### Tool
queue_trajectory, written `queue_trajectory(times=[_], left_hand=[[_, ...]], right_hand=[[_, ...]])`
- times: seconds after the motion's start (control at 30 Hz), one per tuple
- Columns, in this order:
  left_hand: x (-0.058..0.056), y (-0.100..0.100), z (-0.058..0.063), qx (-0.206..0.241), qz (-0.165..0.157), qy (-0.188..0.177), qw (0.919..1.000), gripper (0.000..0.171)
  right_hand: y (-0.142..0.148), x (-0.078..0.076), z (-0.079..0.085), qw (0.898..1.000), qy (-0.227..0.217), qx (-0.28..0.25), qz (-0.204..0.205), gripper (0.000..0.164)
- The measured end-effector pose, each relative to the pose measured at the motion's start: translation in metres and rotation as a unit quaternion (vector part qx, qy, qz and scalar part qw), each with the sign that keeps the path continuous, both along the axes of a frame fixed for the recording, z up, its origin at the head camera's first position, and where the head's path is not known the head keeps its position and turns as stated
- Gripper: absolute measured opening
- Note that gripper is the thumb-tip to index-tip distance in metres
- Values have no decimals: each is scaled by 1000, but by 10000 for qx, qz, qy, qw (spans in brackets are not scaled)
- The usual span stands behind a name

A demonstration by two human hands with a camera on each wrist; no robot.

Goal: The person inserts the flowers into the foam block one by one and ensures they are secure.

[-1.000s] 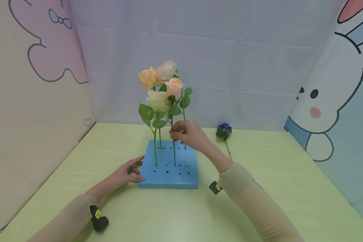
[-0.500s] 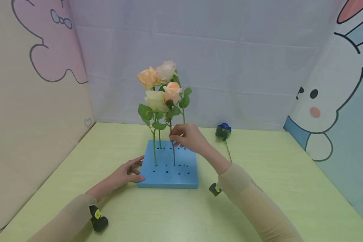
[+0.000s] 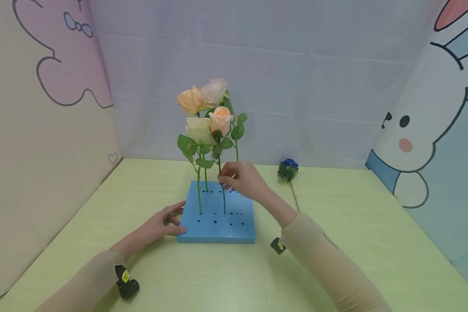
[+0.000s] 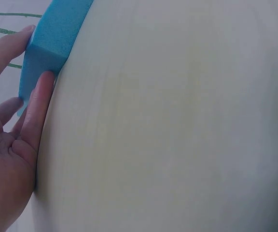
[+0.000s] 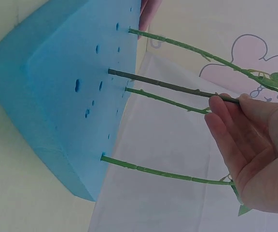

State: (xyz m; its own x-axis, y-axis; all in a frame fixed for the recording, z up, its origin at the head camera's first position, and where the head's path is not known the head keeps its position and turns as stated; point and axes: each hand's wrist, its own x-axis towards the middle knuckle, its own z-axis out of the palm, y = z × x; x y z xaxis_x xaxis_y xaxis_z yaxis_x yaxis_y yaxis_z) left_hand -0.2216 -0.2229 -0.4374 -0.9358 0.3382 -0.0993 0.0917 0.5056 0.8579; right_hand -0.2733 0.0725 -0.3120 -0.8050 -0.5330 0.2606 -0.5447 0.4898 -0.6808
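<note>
A blue foam block [image 3: 234,232] with rows of small holes lies on the table. My right hand [image 3: 243,180] pinches the dark stem of a peach rose [image 3: 221,120] between thumb and fingers. The stem's lower end [image 5: 124,74] stands in one of the holes. My left hand [image 3: 165,223] rests against the block's left side, thumb at the near corner; in the left wrist view, its fingers [image 4: 37,111] lie straight along the block's side. A cream rose [image 3: 200,131], an orange rose [image 3: 191,101] and a pale pink rose [image 3: 214,91] stand upright in other holes.
A blue rose [image 3: 288,169] lies on the pale green table [image 3: 355,242] right of the block, its stem end hidden behind my right forearm. A pale cloth wall [image 3: 277,86] rises at the back, with cartoon-printed walls on both sides.
My right hand has lowered slightly, and the peach rose's head has come down and a little to the left with it. The left hand keeps its place at the block.
</note>
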Motion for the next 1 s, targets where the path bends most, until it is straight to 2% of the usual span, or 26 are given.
queue_trajectory(times=[0.33, 0.83, 1.0], left_hand=[[0, 0, 2, 14, -104, 62, 9999, 87], [-1, -1, -1, 21, -57, -2, 10000, 87], [-3, -2, -2, -5, -45, -6, 10000, 87]], right_hand=[[1, -1, -3, 10000, 74, -39, -14, 7], [0, 0, -7, 9999, 29, -149, 1, 7], [-1, 0, -9, 9998, 199, -78, -55, 6]])
